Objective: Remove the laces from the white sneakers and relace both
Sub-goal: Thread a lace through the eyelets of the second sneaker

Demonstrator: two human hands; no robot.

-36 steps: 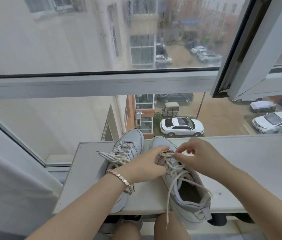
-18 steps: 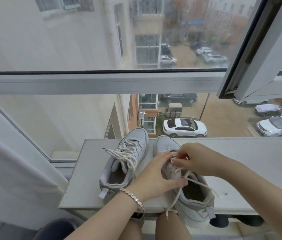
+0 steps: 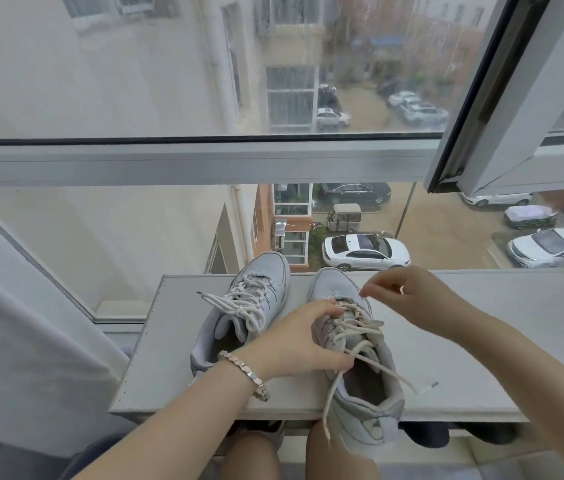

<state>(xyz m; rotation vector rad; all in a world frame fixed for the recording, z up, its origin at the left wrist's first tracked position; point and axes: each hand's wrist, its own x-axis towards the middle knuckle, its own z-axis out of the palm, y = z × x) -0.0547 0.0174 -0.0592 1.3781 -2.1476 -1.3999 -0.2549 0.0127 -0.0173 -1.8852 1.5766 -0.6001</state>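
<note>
Reaching in over the near edge of the ledge [image 3: 481, 341] with 2 bare forearms, 1 from the lower left, 1 from the lower right. Wearing a link bracelet [image 3: 244, 374] on the left wrist. Gripping the sneaker [image 3: 374, 424] with the left hand [image 3: 294, 344], curling the fingers over its left flank and laying the thumb across the tongue. Holding the right hand [image 3: 412, 299] raised just beyond the left, bending the wrist, pinching thumb and forefinger together on the lace [image 3: 365, 330] near the toe-end eyelets, folding the other fingers loosely.
</note>
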